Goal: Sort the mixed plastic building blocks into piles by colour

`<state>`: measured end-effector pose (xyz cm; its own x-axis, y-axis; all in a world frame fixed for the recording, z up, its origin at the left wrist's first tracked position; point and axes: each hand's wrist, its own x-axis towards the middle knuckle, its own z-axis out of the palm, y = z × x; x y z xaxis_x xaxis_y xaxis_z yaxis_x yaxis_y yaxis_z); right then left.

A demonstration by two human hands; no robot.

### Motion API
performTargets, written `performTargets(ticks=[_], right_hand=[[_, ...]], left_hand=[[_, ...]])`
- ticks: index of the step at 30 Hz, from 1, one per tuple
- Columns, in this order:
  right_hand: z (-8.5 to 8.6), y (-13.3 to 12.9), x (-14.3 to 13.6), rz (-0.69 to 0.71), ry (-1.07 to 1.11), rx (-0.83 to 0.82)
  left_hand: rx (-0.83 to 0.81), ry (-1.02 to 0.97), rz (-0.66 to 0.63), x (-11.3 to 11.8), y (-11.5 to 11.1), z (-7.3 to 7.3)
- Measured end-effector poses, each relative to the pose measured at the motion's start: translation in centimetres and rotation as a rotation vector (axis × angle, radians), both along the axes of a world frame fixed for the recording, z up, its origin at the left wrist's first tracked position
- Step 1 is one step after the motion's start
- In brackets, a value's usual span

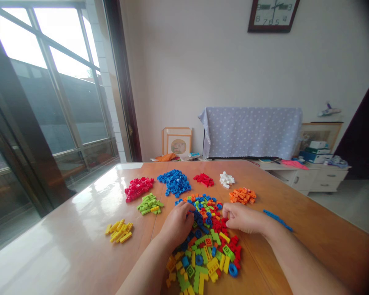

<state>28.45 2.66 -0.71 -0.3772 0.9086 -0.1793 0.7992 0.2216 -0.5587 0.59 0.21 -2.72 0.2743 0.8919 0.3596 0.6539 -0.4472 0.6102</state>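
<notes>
A mixed pile of toy building bricks (pixel 207 254) in several colours lies on the table between my forearms. My left hand (pixel 178 219) rests at the pile's left side beside blue pieces, its fingers curled inward; whatever they grip is hidden. At the upper right edge of the pile is my right hand (pixel 241 217), thumb and fingers drawn together against red bricks (pixel 219 224). I cannot make out what is between those fingertips. Blue wheel-like rings (pixel 233 269) are scattered among the bricks.
Around the pile on the wooden table (pixel 89 254) sit single-colour heaps: yellow (pixel 120 231), lime green (pixel 150 204), pinkish red (pixel 139 188), blue (pixel 174 182), red (pixel 203 179), white (pixel 226 179) and orange (pixel 242 196). A long blue strip (pixel 277 220) lies beyond my right forearm.
</notes>
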Motion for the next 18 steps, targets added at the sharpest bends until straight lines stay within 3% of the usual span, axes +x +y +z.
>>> performTargets(ticks=[18], right_hand=[[0.00,-0.17,-0.13,0.007,-0.004,-0.005]], left_hand=[[-0.007,-0.005,-0.004,0.03,-0.12,0.26]])
